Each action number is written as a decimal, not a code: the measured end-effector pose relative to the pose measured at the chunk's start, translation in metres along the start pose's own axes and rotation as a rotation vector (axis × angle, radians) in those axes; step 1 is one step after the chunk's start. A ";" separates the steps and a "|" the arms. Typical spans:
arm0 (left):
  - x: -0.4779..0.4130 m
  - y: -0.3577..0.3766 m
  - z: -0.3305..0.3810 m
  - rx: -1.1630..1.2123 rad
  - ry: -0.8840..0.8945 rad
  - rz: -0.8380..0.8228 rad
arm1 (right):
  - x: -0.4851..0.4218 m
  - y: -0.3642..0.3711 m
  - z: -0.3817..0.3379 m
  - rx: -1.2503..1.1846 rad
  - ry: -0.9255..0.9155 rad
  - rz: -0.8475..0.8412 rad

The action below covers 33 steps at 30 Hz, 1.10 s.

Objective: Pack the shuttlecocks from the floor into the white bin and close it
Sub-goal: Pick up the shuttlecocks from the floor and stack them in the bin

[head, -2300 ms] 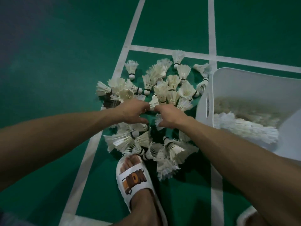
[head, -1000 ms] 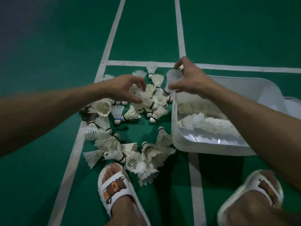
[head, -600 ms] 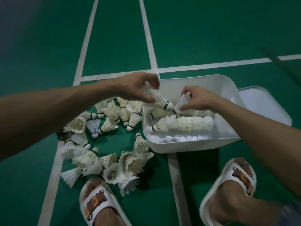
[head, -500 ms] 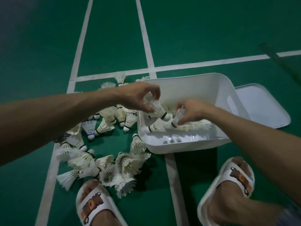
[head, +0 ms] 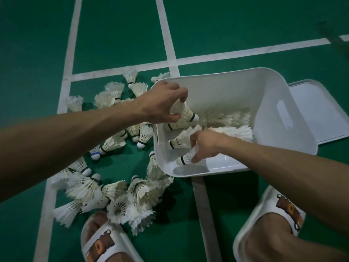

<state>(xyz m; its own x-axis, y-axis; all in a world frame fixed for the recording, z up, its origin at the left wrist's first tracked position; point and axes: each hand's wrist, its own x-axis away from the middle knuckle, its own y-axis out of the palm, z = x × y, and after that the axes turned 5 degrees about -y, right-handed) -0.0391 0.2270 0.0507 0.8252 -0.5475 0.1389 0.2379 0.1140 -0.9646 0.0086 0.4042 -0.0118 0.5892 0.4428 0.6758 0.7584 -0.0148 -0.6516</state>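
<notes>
1. While many loose shuttlecocks lie on the floor left of the white bin, the step in hand is loading two more.
2. The left hand is above the bin's left rim; its fingers and thumb pinch the feathers of a first shuttlecock.
3. The right hand is low inside the bin, near its front wall, fingers curled round a second shuttlecock.
4. Stacked rows lie deeper inside the bin.
5. The lid lies flat on the floor, right of the bin.
6. Next, I judge, both hands must release inside the bin, then reach left for more.
</notes>
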 end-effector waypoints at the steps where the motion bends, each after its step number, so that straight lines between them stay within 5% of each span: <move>1: 0.000 0.000 -0.001 0.011 0.008 0.007 | -0.003 0.003 0.000 0.009 -0.001 -0.024; 10: 0.001 0.000 -0.003 0.053 0.015 0.005 | -0.009 0.013 -0.008 -0.164 0.076 -0.282; 17: 0.002 0.000 -0.002 0.005 0.032 0.009 | -0.021 0.020 -0.011 0.014 0.006 -0.190; 24: -0.006 -0.003 0.009 -0.013 -0.012 -0.031 | 0.010 -0.016 0.013 -0.311 0.016 -0.281; 28: -0.011 -0.003 0.020 0.027 -0.039 -0.116 | 0.046 -0.058 0.039 -0.489 0.051 -0.125; 33: -0.015 -0.001 0.041 0.221 -0.084 -0.175 | 0.060 -0.063 0.038 -0.581 -0.071 0.315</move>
<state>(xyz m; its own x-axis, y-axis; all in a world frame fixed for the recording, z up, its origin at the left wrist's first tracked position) -0.0310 0.2692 0.0589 0.7993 -0.5049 0.3260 0.4785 0.2064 -0.8535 -0.0141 0.4656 0.0571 0.8024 0.3961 0.4464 0.5917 -0.6251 -0.5091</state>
